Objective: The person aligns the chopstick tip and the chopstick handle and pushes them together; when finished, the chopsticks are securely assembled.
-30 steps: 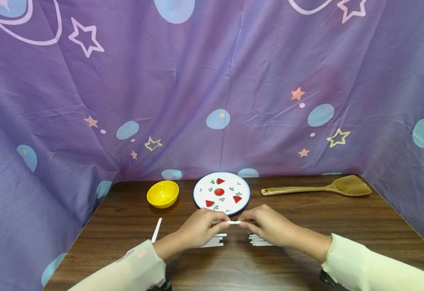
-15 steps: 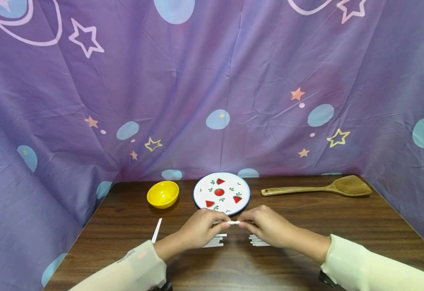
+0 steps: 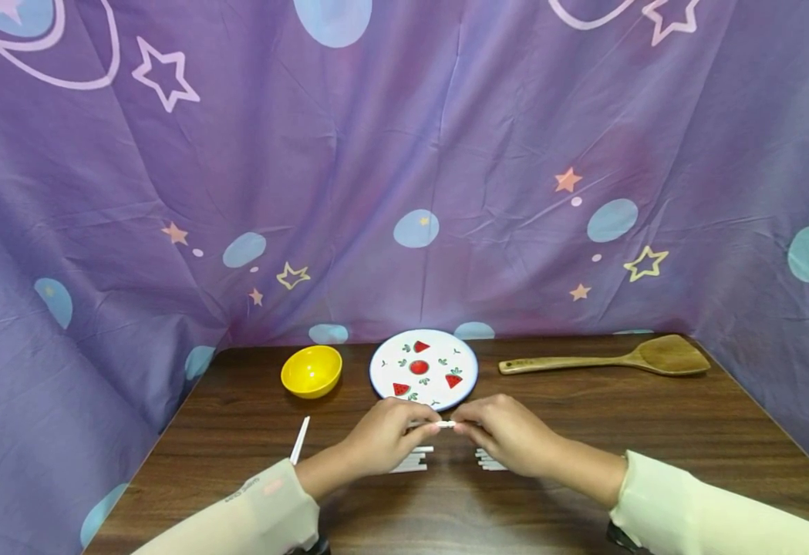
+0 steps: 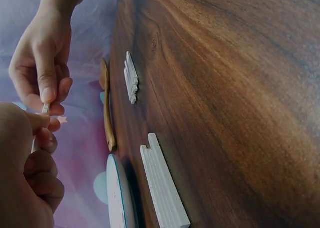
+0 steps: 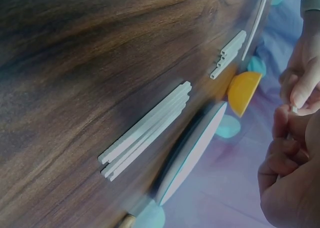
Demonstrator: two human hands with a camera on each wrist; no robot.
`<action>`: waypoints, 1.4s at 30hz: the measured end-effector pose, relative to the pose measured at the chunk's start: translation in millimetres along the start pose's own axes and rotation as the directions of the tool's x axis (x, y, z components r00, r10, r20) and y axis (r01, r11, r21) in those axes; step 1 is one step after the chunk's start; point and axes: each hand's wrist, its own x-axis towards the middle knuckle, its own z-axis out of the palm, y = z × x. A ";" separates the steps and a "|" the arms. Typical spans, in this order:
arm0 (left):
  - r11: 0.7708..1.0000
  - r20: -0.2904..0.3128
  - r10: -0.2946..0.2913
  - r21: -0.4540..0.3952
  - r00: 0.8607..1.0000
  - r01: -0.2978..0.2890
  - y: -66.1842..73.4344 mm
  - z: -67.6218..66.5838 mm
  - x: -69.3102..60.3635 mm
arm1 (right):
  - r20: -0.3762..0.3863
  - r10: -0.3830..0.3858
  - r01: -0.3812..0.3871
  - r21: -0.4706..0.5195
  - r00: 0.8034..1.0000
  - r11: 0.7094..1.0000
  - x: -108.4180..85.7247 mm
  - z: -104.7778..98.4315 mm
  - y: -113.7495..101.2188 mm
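My left hand [image 3: 385, 435] and right hand [image 3: 515, 438] meet above the table, thumbs and fingertips pinching one thin white stick [image 3: 446, 425]. Just a short length shows between the fingertips; the rest is covered by the hands. Beneath the left hand lies a row of white square-edged sticks [image 4: 165, 188], side by side. A second row of white sticks [image 5: 145, 130] lies below the right hand. A slim white stick [image 3: 299, 440] rests apart, near the left forearm.
Behind the hands stands a white plate [image 3: 439, 366] with watermelon pictures. A yellow bowl [image 3: 311, 372] is to its left, and a wooden spatula [image 3: 601, 360] lies at the back right. A purple curtain [image 3: 348, 169] hangs around the table.
Both hands keep their pinch on the white stick. The right hand has shifted very slightly, and the visible bit of stick between the fingertips looks a little shorter.
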 end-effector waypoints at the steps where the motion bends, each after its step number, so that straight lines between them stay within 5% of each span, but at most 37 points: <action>1: 1.000 -0.002 0.005 0.002 1.000 -0.005 -0.2 0.3 0.0 | -0.003 -0.001 0.001 -0.004 1.000 1.000 -0.1 0.1 -0.2; 19: 0.994 -0.050 0.107 0.040 0.993 -0.106 -0.7 4.4 -0.7 | -0.040 -0.024 0.022 -0.069 0.999 0.997 -2.2 3.8 -3.6; 42: 0.993 -0.053 0.109 0.058 0.993 -0.106 -0.1 1.6 -0.9 | -0.057 -0.027 0.025 -0.038 0.998 0.999 0.1 5.3 -6.2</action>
